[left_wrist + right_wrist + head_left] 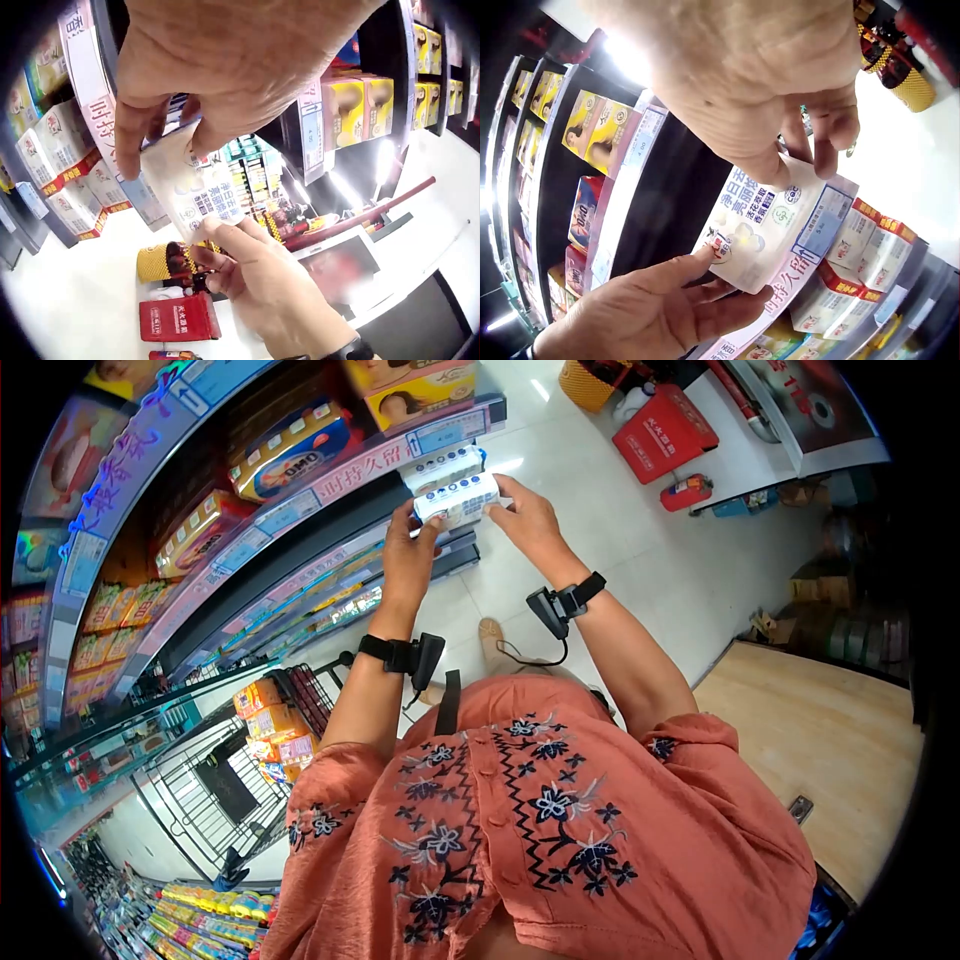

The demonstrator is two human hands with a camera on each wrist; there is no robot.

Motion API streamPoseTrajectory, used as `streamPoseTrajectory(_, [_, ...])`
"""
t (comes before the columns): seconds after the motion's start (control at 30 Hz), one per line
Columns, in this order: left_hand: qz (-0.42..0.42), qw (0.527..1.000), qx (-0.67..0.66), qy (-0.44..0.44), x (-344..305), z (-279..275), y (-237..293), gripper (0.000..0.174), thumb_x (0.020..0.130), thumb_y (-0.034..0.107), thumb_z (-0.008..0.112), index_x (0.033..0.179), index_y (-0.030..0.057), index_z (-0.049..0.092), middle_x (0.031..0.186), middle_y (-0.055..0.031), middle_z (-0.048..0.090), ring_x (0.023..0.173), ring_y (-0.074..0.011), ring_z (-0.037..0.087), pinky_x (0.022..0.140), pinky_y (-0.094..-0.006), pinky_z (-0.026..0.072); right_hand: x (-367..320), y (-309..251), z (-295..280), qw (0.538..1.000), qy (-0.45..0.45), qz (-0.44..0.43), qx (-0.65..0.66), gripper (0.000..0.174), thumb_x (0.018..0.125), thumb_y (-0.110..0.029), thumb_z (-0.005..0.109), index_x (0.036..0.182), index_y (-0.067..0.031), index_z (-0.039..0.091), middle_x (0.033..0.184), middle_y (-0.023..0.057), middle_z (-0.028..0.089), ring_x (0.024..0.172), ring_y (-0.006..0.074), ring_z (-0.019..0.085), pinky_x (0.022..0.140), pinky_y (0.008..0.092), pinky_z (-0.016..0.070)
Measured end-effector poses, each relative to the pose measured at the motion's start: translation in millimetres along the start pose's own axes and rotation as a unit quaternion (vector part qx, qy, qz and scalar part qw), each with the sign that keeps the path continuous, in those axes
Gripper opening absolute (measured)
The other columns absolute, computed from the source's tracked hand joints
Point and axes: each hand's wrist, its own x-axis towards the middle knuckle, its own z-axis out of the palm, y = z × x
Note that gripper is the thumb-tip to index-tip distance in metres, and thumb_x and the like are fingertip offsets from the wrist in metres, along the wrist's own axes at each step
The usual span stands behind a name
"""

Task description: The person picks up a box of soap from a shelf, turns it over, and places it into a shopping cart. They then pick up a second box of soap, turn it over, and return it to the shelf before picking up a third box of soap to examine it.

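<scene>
A white pack with blue and grey print [458, 502] is held in front of the shelf, between both hands. My left hand [408, 560] grips one end, its thumb on the printed face. The other end is pinched by my right hand [532, 528], thumb on the near side. In the right wrist view the pack [750, 236] shows a white flower and blue characters, with the left thumb beside the logo. Another white pack [445, 468] with similar blue marks sits just beyond the held one, partly hidden by it.
Shelves on the left carry OMO packs [295, 452], yellow boxes [420, 395] and a price strip [350, 478]. A wire cart [205, 785] with orange packs [268, 720] stands at the lower left. A red box [662, 435] stands at the upper right, a wooden board [800, 730] at the right.
</scene>
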Motion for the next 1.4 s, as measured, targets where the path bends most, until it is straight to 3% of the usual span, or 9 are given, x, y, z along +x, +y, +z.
streamPoseTrajectory(0.03, [-0.003, 1.000, 0.012, 0.005, 1, 4, 2, 0.057, 0.095, 0.021, 0.069, 0.141, -0.0012, 0.045, 0.119, -0.0161, 0.060, 0.092, -0.0177, 0.064, 0.064, -0.0276, 0.0565, 1, 2, 1, 1.000, 0.008, -0.004, 0.012, 0.048, 0.085, -0.012, 0.069, 0.132, -0.0054, 0.060, 0.108, 0.0180, 0.072, 0.085, 0.0285, 0.069, 0.081, 0.0356, 0.0545])
streamPoseTrajectory(0.23, [0.037, 0.996, 0.009, 0.081, 14, 21, -12, 0.065, 0.094, 0.021, 0.069, 0.141, -0.0114, 0.039, 0.112, -0.0203, 0.061, 0.083, -0.0190, 0.065, 0.064, -0.0283, 0.0568, 17, 9, 5, 0.999, 0.024, -0.022, 0.044, 0.047, 0.086, -0.010, 0.066, 0.132, -0.0037, 0.059, 0.108, 0.0199, 0.071, 0.088, 0.0294, 0.069, 0.083, 0.0361, 0.0545])
streamPoseTrajectory(0.53, [0.069, 0.995, 0.014, 0.068, 36, 15, -22, 0.054, 0.094, 0.019, 0.069, 0.133, -0.0139, 0.051, 0.105, -0.0166, 0.061, 0.073, -0.0140, 0.062, 0.058, -0.0290, 0.0513, 32, 4, 6, 0.999, 0.000, -0.004, 0.048, 0.047, 0.085, -0.009, 0.065, 0.132, -0.0023, 0.058, 0.108, 0.0203, 0.070, 0.092, 0.0307, 0.069, 0.083, 0.0359, 0.0541])
streamPoseTrajectory(0.73, [0.029, 0.996, 0.014, 0.083, 31, 17, 0, 0.050, 0.094, 0.020, 0.068, 0.130, -0.0113, 0.054, 0.105, -0.0163, 0.065, 0.077, -0.0154, 0.064, 0.060, -0.0275, 0.0533, 36, -7, -2, 0.998, -0.015, -0.022, 0.058, 0.043, 0.085, -0.007, 0.063, 0.128, -0.0003, 0.060, 0.102, 0.0215, 0.071, 0.089, 0.0330, 0.069, 0.081, 0.0378, 0.0537])
streamPoseTrajectory(0.93, [0.055, 0.996, 0.011, 0.062, 36, 11, 9, 0.038, 0.096, 0.021, 0.066, 0.120, -0.0078, 0.062, 0.100, -0.0140, 0.068, 0.078, -0.0160, 0.064, 0.058, -0.0273, 0.0540, 47, 0, 2, 0.998, -0.005, -0.046, 0.043, 0.040, 0.085, -0.009, 0.062, 0.123, 0.0023, 0.062, 0.097, 0.0232, 0.070, 0.088, 0.0367, 0.069, 0.079, 0.0399, 0.0535])
streamPoseTrajectory(1.03, [0.040, 0.997, -0.010, 0.061, 36, 11, 17, 0.040, 0.095, 0.022, 0.067, 0.119, -0.0081, 0.062, 0.099, -0.0149, 0.068, 0.079, -0.0184, 0.065, 0.062, -0.0301, 0.0539, 56, -1, 3, 0.998, -0.005, -0.060, -0.002, 0.038, 0.084, -0.009, 0.063, 0.120, 0.0024, 0.063, 0.093, 0.0225, 0.070, 0.085, 0.0373, 0.069, 0.078, 0.0406, 0.0536])
streamPoseTrajectory(1.13, [0.044, 0.995, 0.084, 0.038, 49, 0, 4, 0.049, 0.094, 0.028, 0.068, 0.131, -0.0030, 0.058, 0.110, -0.0121, 0.067, 0.095, -0.0171, 0.066, 0.072, -0.0287, 0.0552, 58, -1, 4, 0.997, 0.002, -0.070, 0.022, 0.037, 0.083, -0.009, 0.064, 0.119, 0.0021, 0.063, 0.090, 0.0219, 0.071, 0.083, 0.0374, 0.069, 0.078, 0.0411, 0.0539])
streamPoseTrajectory(1.4, [0.086, 0.990, 0.086, 0.071, 58, 1, -7, 0.053, 0.093, 0.027, 0.072, 0.130, -0.0075, 0.058, 0.103, -0.0129, 0.070, 0.089, -0.0128, 0.061, 0.076, -0.0256, 0.0486, 62, 1, 10, 0.999, 0.015, -0.050, 0.010, 0.042, 0.083, -0.009, 0.066, 0.123, 0.0024, 0.061, 0.097, 0.0236, 0.070, 0.089, 0.0369, 0.069, 0.082, 0.0401, 0.0544])
